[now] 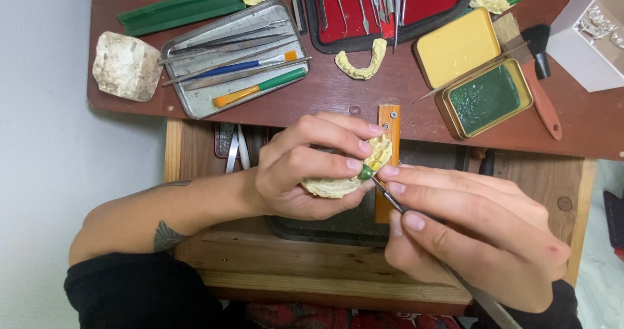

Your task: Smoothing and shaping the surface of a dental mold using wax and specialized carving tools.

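A pale yellow plaster model of teeth (341, 181) is gripped in the left hand (305, 173), low over the open drawer (195, 153) in front of the reddish table (364, 88). Much of the model is covered by the curled fingers (325, 134), so only its lower rim and part of the tooth row can be seen. A thin metal tool (416, 235) is pinched in the right hand (474, 231), pen-fashion; its tip is set against a small green blob (366, 171) on the model, and the exact point of contact is too small to make out. The tool's handle is cut off by the lower edge of the view. An orange wooden peg (389, 124) is partly hidden behind both hands.

On the table, a metal tray (195, 105) with brushes and tools, a rough white stone block (127, 65), a loose plaster arch (361, 64) and an open tin of green wax (486, 98) are seen. A red-lined tool case (429, 0) and a white box (585, 36) are cut off by the frame.
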